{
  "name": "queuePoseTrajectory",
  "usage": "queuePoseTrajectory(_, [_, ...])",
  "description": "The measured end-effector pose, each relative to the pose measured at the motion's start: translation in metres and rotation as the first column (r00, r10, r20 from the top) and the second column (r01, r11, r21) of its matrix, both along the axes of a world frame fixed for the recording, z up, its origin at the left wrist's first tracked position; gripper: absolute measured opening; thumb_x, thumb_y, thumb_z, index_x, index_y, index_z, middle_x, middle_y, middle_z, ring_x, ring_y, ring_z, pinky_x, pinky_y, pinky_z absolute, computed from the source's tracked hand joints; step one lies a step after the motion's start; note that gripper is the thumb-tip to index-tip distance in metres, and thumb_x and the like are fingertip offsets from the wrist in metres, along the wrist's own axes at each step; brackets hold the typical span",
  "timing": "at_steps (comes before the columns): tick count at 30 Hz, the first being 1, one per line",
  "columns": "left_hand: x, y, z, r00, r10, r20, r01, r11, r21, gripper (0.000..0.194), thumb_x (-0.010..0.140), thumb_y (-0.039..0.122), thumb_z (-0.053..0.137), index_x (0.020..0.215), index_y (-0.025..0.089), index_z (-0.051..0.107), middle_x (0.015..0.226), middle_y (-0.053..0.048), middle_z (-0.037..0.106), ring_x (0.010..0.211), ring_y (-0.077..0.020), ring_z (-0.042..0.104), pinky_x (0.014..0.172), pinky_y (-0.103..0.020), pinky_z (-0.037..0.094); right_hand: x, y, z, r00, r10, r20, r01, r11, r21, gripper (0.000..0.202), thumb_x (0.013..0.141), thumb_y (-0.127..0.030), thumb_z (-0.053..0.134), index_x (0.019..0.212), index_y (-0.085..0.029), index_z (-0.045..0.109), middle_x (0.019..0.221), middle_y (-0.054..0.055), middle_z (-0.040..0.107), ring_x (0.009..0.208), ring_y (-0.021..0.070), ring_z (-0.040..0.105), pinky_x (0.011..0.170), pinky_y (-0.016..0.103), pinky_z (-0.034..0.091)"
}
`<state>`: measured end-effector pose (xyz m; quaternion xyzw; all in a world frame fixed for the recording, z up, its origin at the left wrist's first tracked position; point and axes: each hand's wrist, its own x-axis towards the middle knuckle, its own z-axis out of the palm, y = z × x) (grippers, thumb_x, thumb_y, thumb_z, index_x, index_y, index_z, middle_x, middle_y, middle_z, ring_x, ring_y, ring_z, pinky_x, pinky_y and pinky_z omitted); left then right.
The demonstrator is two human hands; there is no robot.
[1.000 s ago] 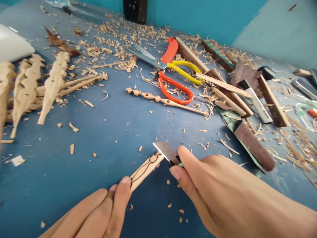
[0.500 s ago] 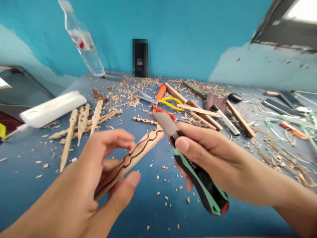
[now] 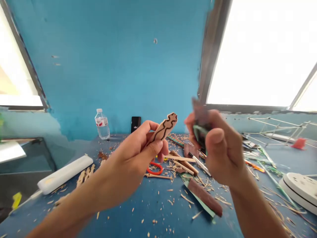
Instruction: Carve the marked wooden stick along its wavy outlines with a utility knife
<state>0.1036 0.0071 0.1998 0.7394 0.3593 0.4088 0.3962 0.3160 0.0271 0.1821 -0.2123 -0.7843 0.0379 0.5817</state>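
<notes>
My left hand [image 3: 138, 155] is closed around a pale wooden strip [image 3: 165, 128] marked with wavy dark lines, its carved end tilted up and to the right. To the right, my right hand [image 3: 220, 148] grips a utility knife [image 3: 201, 127] with a green and black handle. The knife is smeared by motion, with its wide blade pointing up. It stands apart from the wood. Below the left hand lie scissors, of which a red loop [image 3: 155, 168] shows. A brown and green curled sheet [image 3: 204, 198] rests on the table under the right hand.
Wood shavings litter the blue table [image 3: 123, 211]. At the left lie a white power strip [image 3: 65, 173] and carved sticks [image 3: 85, 175]. A water bottle [image 3: 102, 125] and a black box [image 3: 135, 124] stand by the wall. A round white device [image 3: 300, 191] sits at the right.
Both hands have risen, the wood and knife with them, and the two have moved apart. The view has tilted up, showing more wall and the windows.
</notes>
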Motion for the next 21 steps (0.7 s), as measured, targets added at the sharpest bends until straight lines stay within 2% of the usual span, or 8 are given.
queuePoseTrajectory(3, [0.009, -0.013, 0.008, 1.000, 0.005, -0.006, -0.005, 1.000, 0.011, 0.024, 0.106, 0.039, 0.043, 0.089, 0.025, 0.053, 0.079, 0.004, 0.054, 0.069, -0.0112, 0.047, 0.060, -0.024, 0.040, -0.002, 0.004, -0.001, 0.994, -0.111, -0.012, 0.112, 0.986, 0.121, 0.041, 0.108, -0.057, 0.038, 0.100, -0.023, 0.060, 0.072, -0.003, 0.050, 0.058, 0.0097, 0.039, 0.055, 0.029, 0.034])
queuePoseTrajectory(7, [0.015, -0.016, 0.004, 0.989, -0.050, 0.140, 0.054, 0.998, -0.023, 0.018, 0.103, 0.049, 0.049, 0.112, 0.033, 0.047, 0.064, 0.008, 0.045, 0.053, -0.0105, 0.040, 0.049, -0.021, 0.038, -0.001, 0.007, -0.003, 0.964, -0.252, 0.086, 0.224, 0.942, 0.250, 0.035, 0.106, -0.050, 0.043, 0.092, -0.022, 0.056, 0.068, -0.004, 0.042, 0.058, 0.0107, 0.033, 0.054, 0.031, 0.027])
queuePoseTrajectory(11, [0.011, -0.010, -0.010, 0.987, -0.084, 0.135, 0.080, 0.996, 0.035, 0.025, 0.102, 0.051, 0.052, 0.096, 0.027, 0.056, 0.080, 0.003, 0.056, 0.073, -0.0119, 0.053, 0.069, -0.021, 0.050, -0.003, 0.005, -0.005, 0.907, -0.392, 0.153, 0.316, 0.874, 0.368, 0.031, 0.103, -0.048, 0.050, 0.091, -0.020, 0.055, 0.072, -0.004, 0.038, 0.060, 0.0118, 0.030, 0.056, 0.031, 0.025])
queuePoseTrajectory(13, [0.011, -0.010, -0.018, 0.984, 0.004, 0.178, -0.002, 1.000, -0.013, 0.025, 0.096, 0.053, 0.060, 0.099, 0.028, 0.060, 0.089, 0.000, 0.060, 0.077, -0.0138, 0.055, 0.069, -0.021, 0.053, -0.006, 0.003, -0.005, 0.883, -0.441, 0.161, 0.350, 0.847, 0.401, 0.034, 0.104, -0.049, 0.047, 0.090, -0.020, 0.056, 0.072, -0.003, 0.039, 0.060, 0.0120, 0.030, 0.056, 0.032, 0.026])
queuePoseTrajectory(15, [0.015, -0.014, -0.022, 0.921, 0.233, 0.312, -0.216, 0.972, -0.089, 0.036, 0.086, 0.053, 0.073, 0.111, 0.031, 0.060, 0.104, -0.001, 0.064, 0.086, -0.0161, 0.061, 0.074, -0.023, 0.056, -0.011, 0.002, -0.006, 0.864, -0.474, 0.170, 0.379, 0.834, 0.401, 0.040, 0.106, -0.053, 0.041, 0.088, -0.019, 0.056, 0.071, -0.003, 0.040, 0.058, 0.0117, 0.031, 0.055, 0.032, 0.025])
queuePoseTrajectory(16, [0.019, -0.017, -0.022, 0.906, 0.252, 0.341, -0.232, 0.968, -0.097, 0.038, 0.084, 0.051, 0.076, 0.111, 0.030, 0.059, 0.101, -0.001, 0.065, 0.085, -0.0165, 0.062, 0.075, -0.024, 0.057, -0.012, 0.002, -0.006, 0.858, -0.484, 0.171, 0.391, 0.832, 0.394, 0.043, 0.107, -0.054, 0.038, 0.087, -0.019, 0.056, 0.070, -0.003, 0.040, 0.056, 0.0114, 0.032, 0.054, 0.032, 0.025])
queuePoseTrajectory(19, [0.028, -0.022, -0.018, 0.943, 0.109, 0.316, -0.112, 0.994, -0.008, 0.029, 0.088, 0.050, 0.070, 0.085, 0.026, 0.054, 0.074, 0.004, 0.054, 0.065, -0.0107, 0.052, 0.058, -0.019, 0.048, -0.015, 0.002, -0.008, 0.864, -0.474, 0.171, 0.392, 0.845, 0.362, 0.050, 0.109, -0.055, 0.029, 0.082, -0.020, 0.053, 0.068, -0.004, 0.040, 0.054, 0.0106, 0.032, 0.052, 0.031, 0.023])
queuePoseTrajectory(21, [0.029, -0.019, -0.014, 0.968, 0.074, 0.241, -0.096, 0.992, 0.080, 0.032, 0.092, 0.051, 0.065, 0.082, 0.024, 0.052, 0.069, 0.006, 0.047, 0.060, -0.0089, 0.044, 0.052, -0.018, 0.041, -0.014, 0.002, -0.009, 0.876, -0.454, 0.163, 0.381, 0.859, 0.342, 0.051, 0.110, -0.053, 0.024, 0.080, -0.021, 0.051, 0.067, -0.004, 0.038, 0.053, 0.0108, 0.030, 0.052, 0.031, 0.022])
